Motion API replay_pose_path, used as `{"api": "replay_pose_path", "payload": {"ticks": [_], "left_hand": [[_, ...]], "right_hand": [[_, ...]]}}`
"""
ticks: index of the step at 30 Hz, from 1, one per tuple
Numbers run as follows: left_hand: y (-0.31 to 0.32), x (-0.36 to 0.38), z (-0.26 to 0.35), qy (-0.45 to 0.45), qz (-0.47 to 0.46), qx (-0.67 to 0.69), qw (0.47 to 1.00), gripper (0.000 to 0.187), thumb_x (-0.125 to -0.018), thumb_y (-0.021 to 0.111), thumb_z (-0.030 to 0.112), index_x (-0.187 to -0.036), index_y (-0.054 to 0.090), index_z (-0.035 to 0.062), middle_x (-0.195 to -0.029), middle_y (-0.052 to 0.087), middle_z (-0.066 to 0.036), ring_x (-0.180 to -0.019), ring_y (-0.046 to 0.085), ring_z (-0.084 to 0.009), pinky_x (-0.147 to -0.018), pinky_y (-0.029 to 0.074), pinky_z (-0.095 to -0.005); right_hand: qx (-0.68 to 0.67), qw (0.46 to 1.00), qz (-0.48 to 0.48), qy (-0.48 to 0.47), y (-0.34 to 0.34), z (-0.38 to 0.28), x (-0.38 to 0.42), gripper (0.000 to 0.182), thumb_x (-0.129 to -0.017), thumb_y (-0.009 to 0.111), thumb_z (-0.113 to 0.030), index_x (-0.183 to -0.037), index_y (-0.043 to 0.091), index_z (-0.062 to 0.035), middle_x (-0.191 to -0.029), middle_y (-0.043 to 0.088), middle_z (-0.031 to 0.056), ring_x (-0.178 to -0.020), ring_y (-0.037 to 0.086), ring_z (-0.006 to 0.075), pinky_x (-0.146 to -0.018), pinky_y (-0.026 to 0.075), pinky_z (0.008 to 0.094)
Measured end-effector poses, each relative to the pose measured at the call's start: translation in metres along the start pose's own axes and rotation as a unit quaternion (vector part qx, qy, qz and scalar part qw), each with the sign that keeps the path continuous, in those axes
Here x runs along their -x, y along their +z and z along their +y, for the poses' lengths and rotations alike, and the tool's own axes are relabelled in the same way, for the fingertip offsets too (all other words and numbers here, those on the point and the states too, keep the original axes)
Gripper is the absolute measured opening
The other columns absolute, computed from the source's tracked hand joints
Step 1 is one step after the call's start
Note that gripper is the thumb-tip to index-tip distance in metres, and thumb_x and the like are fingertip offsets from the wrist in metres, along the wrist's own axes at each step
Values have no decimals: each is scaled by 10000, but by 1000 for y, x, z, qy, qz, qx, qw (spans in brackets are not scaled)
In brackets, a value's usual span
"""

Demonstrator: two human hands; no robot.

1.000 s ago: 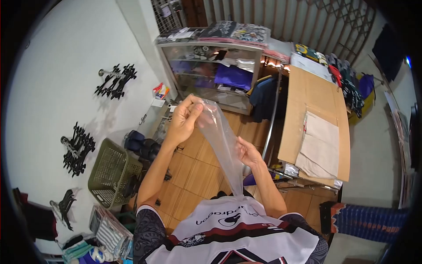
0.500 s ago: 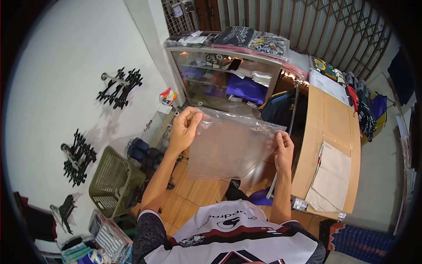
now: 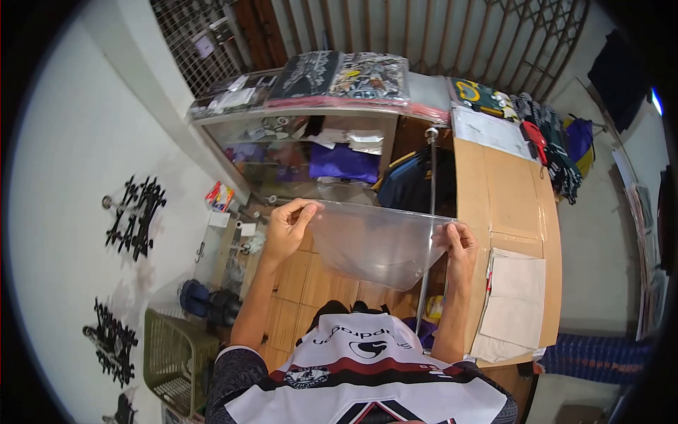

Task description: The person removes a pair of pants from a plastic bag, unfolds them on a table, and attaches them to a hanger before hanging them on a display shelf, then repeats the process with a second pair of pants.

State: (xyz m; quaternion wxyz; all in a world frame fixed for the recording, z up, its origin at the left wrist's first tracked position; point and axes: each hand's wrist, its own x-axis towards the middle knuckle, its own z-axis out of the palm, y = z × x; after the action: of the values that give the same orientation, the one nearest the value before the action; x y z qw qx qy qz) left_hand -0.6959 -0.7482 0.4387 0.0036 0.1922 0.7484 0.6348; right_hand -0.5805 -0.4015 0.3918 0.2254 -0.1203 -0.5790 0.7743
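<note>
A clear plastic bag [image 3: 374,244] is stretched out in front of my chest, above the wooden floor. My left hand [image 3: 288,230] pinches its upper left corner between thumb and fingers. At the upper right corner, my right hand [image 3: 458,246] is closed on the same bag. The bag's top edge runs nearly straight between both hands, and its lower part hangs down to a blunt point. Through the film the floor shows faintly.
Beyond the bag stands a glass cabinet [image 3: 247,152] with packed shirts [image 3: 371,74] on top. To the right is a cardboard-covered table [image 3: 512,191] bearing folded beige cloth [image 3: 510,300]. A metal pole [image 3: 432,184] rises beside it. A green basket [image 3: 176,360] is at lower left.
The view has shifted toward the right. The bag now looks shorter from top to bottom and is tilted differently, with both hands still holding its corners.
</note>
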Motion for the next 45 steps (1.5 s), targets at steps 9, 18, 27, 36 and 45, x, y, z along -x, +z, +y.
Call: {"api": "replay_pose_path", "payload": {"ticks": [9,18,27,36,45], "left_hand": [[39,-144,-39,41,-95,-23,994,148,-1011,689,131,-1038,779,18,-946,750,-29,-857,639,-62,-781,525,-239],[84,-323,-51,2,-247,60,967,181,-1027,667,168,-1090,746,18,-867,716,-42,-666,670,-75,-505,499,-200],[156,-480,-84,4,-348,117,930,251,-1052,625,182,-1169,698,-27,-1026,742,-92,-879,764,-172,-661,617,-243],[216,-637,-101,16,-324,82,942,281,-1076,582,251,-1149,667,-6,-1061,741,-115,-833,750,-167,-652,600,-256],[276,-811,-143,-33,-271,52,961,308,-1090,545,255,-1152,598,-42,-1087,729,-182,-867,766,-234,-708,632,-296]], "right_hand": [[48,992,102,-60,-13,-9,-68,152,-1001,693,-151,-998,736,-5,-910,755,93,-756,700,146,-670,560,277],[130,953,226,-153,5,-33,-169,155,-997,699,-155,-1006,741,-7,-899,755,93,-745,708,161,-635,543,274],[186,910,307,-209,4,-42,-278,173,-1015,680,-154,-1031,732,10,-850,734,91,-665,675,114,-526,483,224],[198,916,290,-192,-25,-43,-472,207,-1014,693,-218,-1059,737,-20,-824,722,64,-614,637,80,-466,414,200],[297,905,228,-203,-86,10,-730,290,-982,729,-210,-1002,720,79,-782,681,31,-706,567,60,-622,458,234]]}}
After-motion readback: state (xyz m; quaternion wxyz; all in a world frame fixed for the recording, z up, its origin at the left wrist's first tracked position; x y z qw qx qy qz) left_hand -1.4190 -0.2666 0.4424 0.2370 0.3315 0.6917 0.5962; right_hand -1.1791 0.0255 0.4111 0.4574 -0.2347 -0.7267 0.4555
